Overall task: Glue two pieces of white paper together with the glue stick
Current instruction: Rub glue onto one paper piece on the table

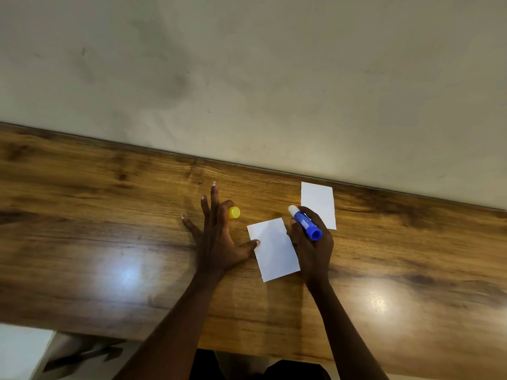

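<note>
Two white paper pieces lie on the wooden table (109,215). The near paper (274,249) sits between my hands; the far paper (318,201) lies behind my right hand, close to the wall. My right hand (312,248) grips the blue glue stick (307,223), uncapped, its white tip pointing away from me above the gap between the papers. My left hand (216,237) rests on the table with fingers spread, its thumb touching the near paper's left edge. The yellow cap (234,212) lies on the table just past my left fingers.
A pale wall (247,78) runs along the table's far edge. The table's near edge crosses the bottom of the view, with floor and dark clothing below it. Bright lamp reflections sit on the wood at left and right.
</note>
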`<state>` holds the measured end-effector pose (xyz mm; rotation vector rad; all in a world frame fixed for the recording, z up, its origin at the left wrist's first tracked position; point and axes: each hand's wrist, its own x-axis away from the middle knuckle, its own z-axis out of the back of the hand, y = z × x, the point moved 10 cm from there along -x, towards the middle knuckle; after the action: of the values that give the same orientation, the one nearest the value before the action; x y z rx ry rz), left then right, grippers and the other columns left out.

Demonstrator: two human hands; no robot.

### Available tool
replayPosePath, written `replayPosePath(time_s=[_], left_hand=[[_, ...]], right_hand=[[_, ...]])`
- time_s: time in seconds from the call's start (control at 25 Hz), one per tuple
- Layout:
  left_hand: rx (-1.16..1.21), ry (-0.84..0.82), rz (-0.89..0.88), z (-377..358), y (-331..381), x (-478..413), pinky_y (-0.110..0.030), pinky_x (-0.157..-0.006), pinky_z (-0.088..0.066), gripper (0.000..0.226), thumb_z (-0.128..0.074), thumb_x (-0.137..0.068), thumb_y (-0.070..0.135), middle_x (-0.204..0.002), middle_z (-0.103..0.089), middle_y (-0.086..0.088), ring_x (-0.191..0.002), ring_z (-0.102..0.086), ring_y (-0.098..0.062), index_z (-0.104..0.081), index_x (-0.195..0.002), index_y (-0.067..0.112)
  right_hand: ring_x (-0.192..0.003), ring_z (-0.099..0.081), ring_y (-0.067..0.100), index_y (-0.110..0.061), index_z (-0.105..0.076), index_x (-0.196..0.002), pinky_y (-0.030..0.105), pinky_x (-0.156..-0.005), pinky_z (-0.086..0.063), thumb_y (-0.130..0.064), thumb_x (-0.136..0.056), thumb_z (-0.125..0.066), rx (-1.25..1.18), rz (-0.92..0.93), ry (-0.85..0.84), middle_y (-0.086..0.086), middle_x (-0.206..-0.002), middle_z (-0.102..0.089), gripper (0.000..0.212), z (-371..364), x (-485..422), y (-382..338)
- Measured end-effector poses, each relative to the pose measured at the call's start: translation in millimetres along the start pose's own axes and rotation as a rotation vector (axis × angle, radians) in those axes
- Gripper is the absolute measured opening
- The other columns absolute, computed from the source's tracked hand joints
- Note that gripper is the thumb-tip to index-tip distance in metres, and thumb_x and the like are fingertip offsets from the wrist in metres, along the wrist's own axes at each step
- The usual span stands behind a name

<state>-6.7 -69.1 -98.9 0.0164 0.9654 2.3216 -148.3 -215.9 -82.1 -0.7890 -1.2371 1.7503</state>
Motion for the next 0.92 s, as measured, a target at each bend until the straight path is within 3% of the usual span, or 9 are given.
replayPosePath(time_s=[0.12,0.28,0.44,0.56,0.68,0.72,0.8,0.92], left_hand=[[-0.018,-0.013,-0.009,-2,0,0,-0.065,-0.100,0.017,0.102,-0.081,-0.053,0.045,-0.147,0.014,0.005,-0.138,0.010,-0.027,-0.009,-0.126,0.037],[-0.038,-0.040,-0.001,-3,-1,2,-0.070,-0.101,0.012,0.092,-0.074,-0.056,0.049,-0.149,0.014,0.005,-0.140,0.007,-0.031,-0.022,-0.128,0.023],[0.014,0.000,0.008,4,3,1,-0.066,-0.099,0.013,0.093,-0.065,-0.057,0.057,-0.153,-0.003,-0.008,-0.138,0.000,-0.034,0.000,-0.123,0.044],[-0.030,0.004,-0.029,3,7,0,-0.067,-0.098,0.012,0.102,-0.077,-0.056,0.049,-0.150,0.001,-0.006,-0.138,-0.001,-0.037,-0.002,-0.124,0.042],[-0.015,-0.010,-0.015,1,5,0,-0.066,-0.096,0.015,0.110,-0.083,-0.052,0.038,-0.153,-0.010,-0.014,-0.139,-0.003,-0.040,0.002,-0.122,0.046],[-0.022,-0.011,-0.018,1,5,0,-0.067,-0.097,0.015,0.109,-0.083,-0.052,0.038,-0.153,-0.006,-0.011,-0.139,-0.001,-0.038,0.000,-0.123,0.044],[-0.041,-0.019,-0.035,0,5,1,-0.070,-0.098,0.012,0.104,-0.081,-0.053,0.041,-0.150,0.007,-0.002,-0.137,0.005,-0.032,-0.007,-0.125,0.038],[-0.040,-0.020,-0.027,0,4,1,-0.070,-0.099,0.012,0.107,-0.081,-0.052,0.043,-0.147,0.011,0.002,-0.137,0.005,-0.032,-0.003,-0.125,0.042]], right_hand=[[-0.085,-0.060,0.021,-0.006,-0.055,-0.116,0.021,-0.071,-0.048,-0.002,-0.080,-0.062,0.242,0.146,0.018,0.014,-0.105,-0.065,0.037,-10,36,-12],[-0.115,-0.052,0.030,-0.014,-0.049,-0.124,0.044,-0.092,-0.049,0.001,-0.077,-0.063,0.544,0.094,-0.236,0.014,-0.130,-0.054,0.051,-45,59,8],[-0.125,-0.044,0.025,-0.020,-0.046,-0.125,0.036,-0.101,-0.040,0.001,-0.077,-0.062,0.508,0.199,-0.539,0.009,-0.138,-0.047,0.054,-51,37,5],[-0.129,-0.039,0.024,-0.024,-0.047,-0.121,0.036,-0.106,-0.031,0.001,-0.077,-0.062,0.613,0.246,-0.803,0.006,-0.140,-0.044,0.053,-55,24,8],[-0.128,-0.038,0.023,-0.022,-0.049,-0.119,0.030,-0.103,-0.027,0.000,-0.076,-0.063,0.651,0.272,-0.947,0.006,-0.141,-0.043,0.051,-58,20,7],[-0.126,-0.040,0.023,-0.021,-0.050,-0.118,0.030,-0.102,-0.029,-0.001,-0.076,-0.064,0.651,0.277,-0.946,0.007,-0.139,-0.045,0.049,-57,19,5],[-0.111,-0.054,0.019,-0.021,-0.055,-0.112,0.026,-0.095,-0.040,-0.009,-0.077,-0.066,0.486,0.255,-0.752,0.008,-0.126,-0.058,0.038,-48,14,-9],[-0.066,-0.063,0.005,-0.031,-0.060,-0.097,0.013,-0.060,-0.051,-0.030,-0.083,-0.053,-0.200,-0.049,-0.325,0.005,-0.085,-0.071,0.016,-28,17,-10]])
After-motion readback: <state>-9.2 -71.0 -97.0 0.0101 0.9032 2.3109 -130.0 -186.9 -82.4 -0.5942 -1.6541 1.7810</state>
